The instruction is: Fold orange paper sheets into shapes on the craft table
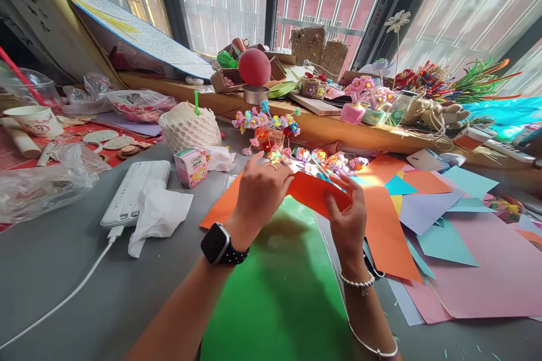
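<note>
Between my hands is a folded strip of orange paper (315,194), held up above a green mat (279,293). My left hand (260,189) pinches its left end; a smartwatch (220,243) is on that wrist. My right hand (349,217) grips the right end between thumb and fingers, with a beaded bracelet (358,282) below it. Another orange sheet (224,203) lies partly under my left hand. Beside my right hand rests a larger orange sheet (387,237).
Coloured paper sheets (486,271) overlap on the right. To the left lie a white power bank (135,192) with a cable, a crumpled tissue (163,217) and a small pink box (190,168). A wrapped coconut (188,127) and small flowers (269,124) stand behind.
</note>
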{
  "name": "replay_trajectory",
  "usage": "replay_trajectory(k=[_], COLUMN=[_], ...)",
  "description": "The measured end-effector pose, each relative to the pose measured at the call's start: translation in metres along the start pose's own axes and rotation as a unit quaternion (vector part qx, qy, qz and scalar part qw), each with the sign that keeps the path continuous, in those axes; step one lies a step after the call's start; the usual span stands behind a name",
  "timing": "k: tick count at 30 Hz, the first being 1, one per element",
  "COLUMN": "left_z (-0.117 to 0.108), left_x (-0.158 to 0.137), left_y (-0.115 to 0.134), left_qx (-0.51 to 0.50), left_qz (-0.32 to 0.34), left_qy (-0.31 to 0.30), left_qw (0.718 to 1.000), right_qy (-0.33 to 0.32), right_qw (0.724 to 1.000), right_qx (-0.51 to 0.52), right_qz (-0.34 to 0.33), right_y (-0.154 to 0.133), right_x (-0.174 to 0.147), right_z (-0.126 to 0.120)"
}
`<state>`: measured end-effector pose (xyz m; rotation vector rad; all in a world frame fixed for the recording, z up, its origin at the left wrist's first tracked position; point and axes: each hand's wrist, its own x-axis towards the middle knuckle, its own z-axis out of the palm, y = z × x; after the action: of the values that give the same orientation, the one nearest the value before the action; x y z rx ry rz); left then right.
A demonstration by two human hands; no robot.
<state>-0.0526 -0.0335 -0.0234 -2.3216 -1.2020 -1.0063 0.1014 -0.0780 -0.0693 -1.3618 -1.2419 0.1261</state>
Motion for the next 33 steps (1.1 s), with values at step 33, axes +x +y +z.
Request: replay_trajectory(k=[33], left_z=[-0.011], left_x=[-0.014], left_y=[0.043], left_qx=[-0.036], left_qz=[0.062], left_qy=[0.127], left_qw=[0.989], right_qy=[0.021], right_qw=[0.961], right_qx=[-0.18], right_qz=[-0.21], right_y=[-0.039], right_x=[-0.004], right_z=[-0.015])
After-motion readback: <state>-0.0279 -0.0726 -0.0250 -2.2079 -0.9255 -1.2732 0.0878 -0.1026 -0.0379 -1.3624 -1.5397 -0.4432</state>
